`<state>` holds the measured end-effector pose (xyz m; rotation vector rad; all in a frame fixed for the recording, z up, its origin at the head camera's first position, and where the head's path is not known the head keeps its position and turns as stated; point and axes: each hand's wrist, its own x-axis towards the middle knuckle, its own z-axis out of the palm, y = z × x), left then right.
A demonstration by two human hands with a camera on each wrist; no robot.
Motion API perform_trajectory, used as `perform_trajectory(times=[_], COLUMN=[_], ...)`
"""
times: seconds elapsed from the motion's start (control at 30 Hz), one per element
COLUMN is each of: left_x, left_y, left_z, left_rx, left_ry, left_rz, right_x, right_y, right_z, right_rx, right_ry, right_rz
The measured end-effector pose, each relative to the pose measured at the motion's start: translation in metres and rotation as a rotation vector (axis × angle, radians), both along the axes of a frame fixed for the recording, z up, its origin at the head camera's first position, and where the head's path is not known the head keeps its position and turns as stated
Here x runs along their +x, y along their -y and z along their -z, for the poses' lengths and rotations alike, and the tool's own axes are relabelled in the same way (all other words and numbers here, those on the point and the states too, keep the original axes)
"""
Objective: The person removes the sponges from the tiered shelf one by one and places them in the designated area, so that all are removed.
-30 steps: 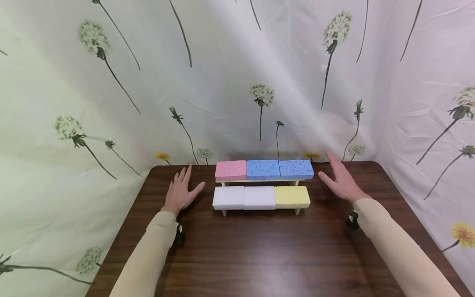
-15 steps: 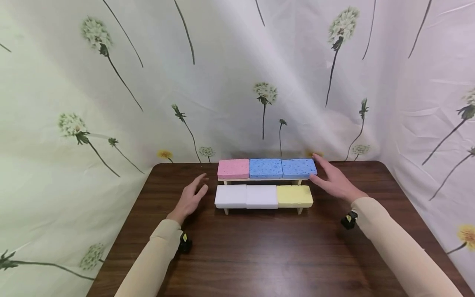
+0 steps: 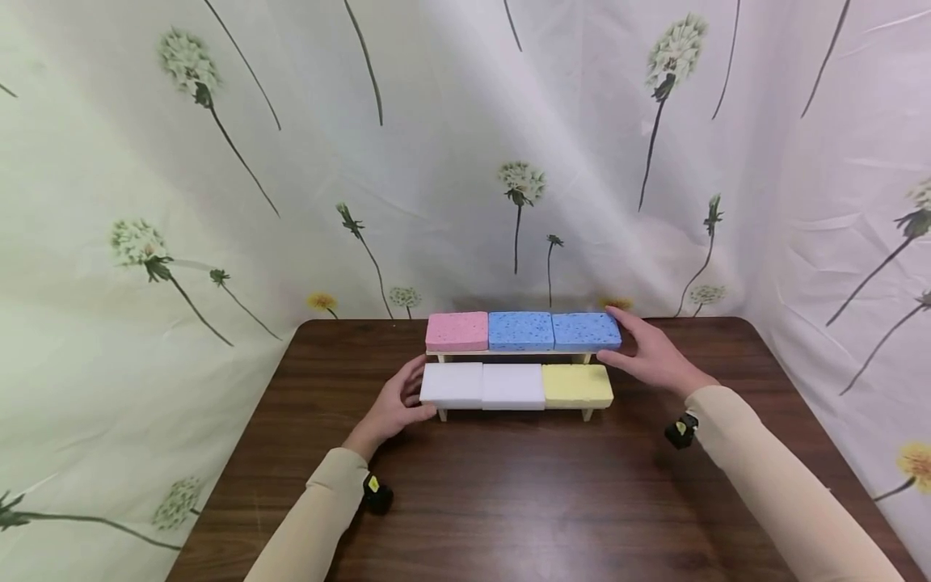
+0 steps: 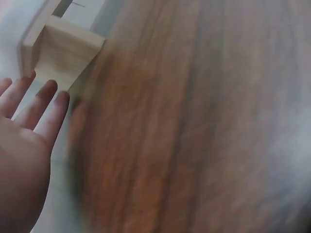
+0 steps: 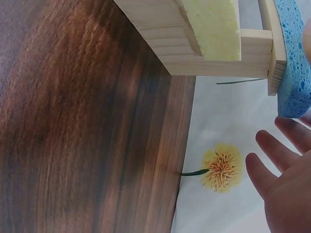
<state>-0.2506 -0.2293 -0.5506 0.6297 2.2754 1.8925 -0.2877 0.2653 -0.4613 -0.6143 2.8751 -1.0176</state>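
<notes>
A two-tier wooden rack (image 3: 509, 352) stands at the back of the dark wooden table (image 3: 524, 493). Its upper tier holds a pink sponge (image 3: 457, 331) and two blue sponges (image 3: 585, 331). Two white sponges (image 3: 452, 385) and a yellow sponge (image 3: 577, 385) lie on the lower tier. My left hand (image 3: 403, 398) is at the rack's left end, fingers straight, beside the left white sponge and the rack's leg (image 4: 65, 51). My right hand (image 3: 640, 352) reaches the right end of the upper tier, its straight fingers at the right blue sponge (image 5: 294, 58), above the yellow sponge (image 5: 216, 26).
A pale curtain printed with dandelions (image 3: 509, 162) hangs close behind and around the table. The table's back edge runs just behind the rack. Bare tabletop lies in front of the rack, between my two beige sleeves.
Both hands have moved inward from the open tabletop. The left went right to the lower tier's left end, and the right went left to the upper tier's right end.
</notes>
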Motion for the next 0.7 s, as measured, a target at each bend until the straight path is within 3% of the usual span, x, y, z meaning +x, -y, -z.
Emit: perform_trajectory(times=[0.27,0.7], left_x=[0.0021,-0.0016], left_y=[-0.0039,-0.0009], left_z=[0.0066,0.0074], left_rx=[-0.026,-0.115], left_ry=[0.052,0.146], left_rz=[0.002,0.002], right_x=[-0.0014,-0.0065], right_y=[0.0014,0.0016], right_z=[-0.0037,-0.0070], right_rx=[-0.025,0.032], right_ry=[-0.005,-0.029], right_rz=[-0.002,-0.009])
